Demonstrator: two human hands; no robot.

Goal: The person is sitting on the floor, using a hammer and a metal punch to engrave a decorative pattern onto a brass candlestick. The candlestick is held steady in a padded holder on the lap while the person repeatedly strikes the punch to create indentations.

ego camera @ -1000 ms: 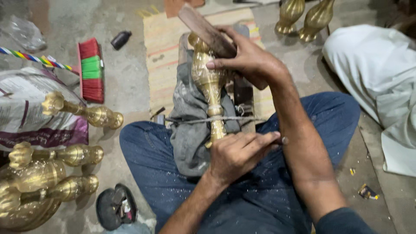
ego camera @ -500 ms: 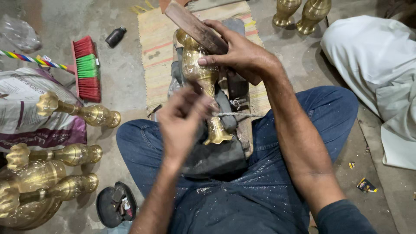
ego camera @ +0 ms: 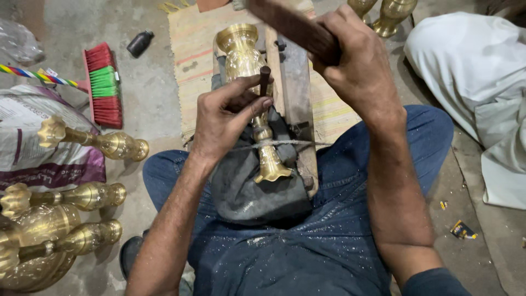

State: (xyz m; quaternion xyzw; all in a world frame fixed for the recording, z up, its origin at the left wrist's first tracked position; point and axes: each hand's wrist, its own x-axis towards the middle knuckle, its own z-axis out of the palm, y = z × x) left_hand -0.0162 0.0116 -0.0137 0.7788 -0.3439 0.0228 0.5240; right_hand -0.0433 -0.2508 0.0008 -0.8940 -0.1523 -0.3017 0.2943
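Observation:
A tall brass vase-shaped piece (ego camera: 245,55) lies lengthwise on a dark cloth (ego camera: 249,186) over my lap, tied down with a thin cord (ego camera: 290,143). My left hand (ego camera: 224,118) pinches a short dark metal punch (ego camera: 264,79) upright against the brass stem. My right hand (ego camera: 359,63) is raised above it, gripping a dark wooden mallet (ego camera: 287,24) that slants toward the upper left. A wooden plank with metal fittings (ego camera: 298,93) runs beside the brass piece.
Several finished brass pieces (ego camera: 93,143) lie at left by a printed sack (ego camera: 33,142). A red-and-green brush (ego camera: 103,85) and a small black bottle (ego camera: 139,43) rest on the concrete. A striped mat (ego camera: 192,49) lies ahead. White cloth (ego camera: 471,71) is at right, two brass bases (ego camera: 386,11) beyond.
My left hand rose from the lower stem and now holds the punch against the brass. My right hand with the mallet lifted up and to the right.

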